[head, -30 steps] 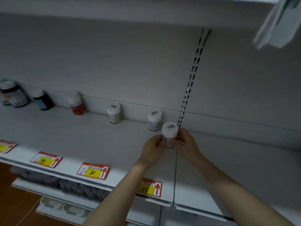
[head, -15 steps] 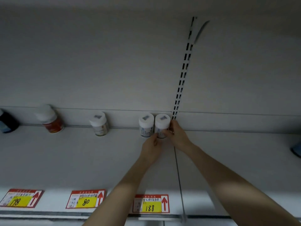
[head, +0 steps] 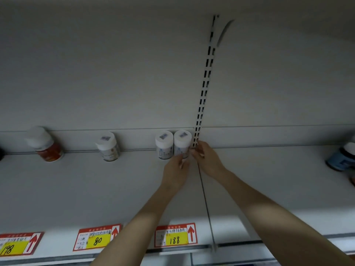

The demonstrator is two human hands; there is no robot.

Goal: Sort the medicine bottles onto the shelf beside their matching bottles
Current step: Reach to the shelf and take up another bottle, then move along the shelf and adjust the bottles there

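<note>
A white-capped white medicine bottle [head: 182, 144] stands upright at the back of the grey shelf [head: 269, 179]. It touches its matching white bottle [head: 164, 144] on the left. My left hand [head: 175, 172] has its fingertips on the front base of the right-hand bottle. My right hand [head: 206, 159] pinches that bottle's right side, next to the slotted upright. Both bottles carry a small sticker on the cap and a blue-printed label. The price tag marked 188 [head: 175, 237] sits on the shelf edge below them.
Along the back wall to the left stand a white bottle with a yellowish label [head: 108, 148] and a red-labelled bottle [head: 48, 148]. A blue bottle [head: 341, 158] stands at the far right. The slotted upright [head: 203, 83] runs up the wall. Tags marked 80 [head: 97, 239] and 198 [head: 17, 246] line the front edge.
The bottle went from held above the shelf's middle to standing at the back, against its match. Both hands moved forward with it and stay on it; the view tilted up.
</note>
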